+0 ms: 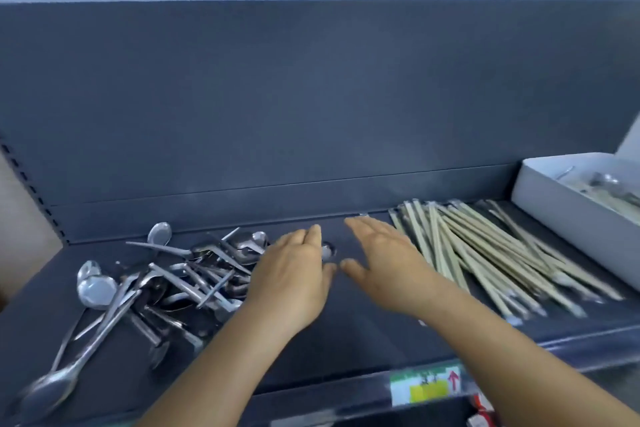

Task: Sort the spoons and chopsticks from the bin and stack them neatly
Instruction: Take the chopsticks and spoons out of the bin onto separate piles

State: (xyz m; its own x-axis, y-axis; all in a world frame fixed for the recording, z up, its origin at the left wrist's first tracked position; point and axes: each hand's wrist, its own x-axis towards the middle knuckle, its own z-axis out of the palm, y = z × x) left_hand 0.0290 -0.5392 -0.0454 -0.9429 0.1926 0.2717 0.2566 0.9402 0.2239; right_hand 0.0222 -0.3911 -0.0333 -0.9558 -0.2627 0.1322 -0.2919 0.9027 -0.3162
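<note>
Spoons (166, 274): loose tangled heap on shelf (363, 329) left, not stacked. Left hand (294, 284) flat, fingers together, at heap's right edge. Right hand (388, 267) flat, empty, beside chopsticks (485, 253), roughly parallel, untidy. Bin (561, 215) far right holds leftover cutlery. Sorting mostly done, judging so; neatening remains.

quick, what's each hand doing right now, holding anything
Left hand: open, fingers straight, holding nothing, beside the spoons.
Right hand: open, fingers straight, holding nothing, beside the chopsticks.
</note>
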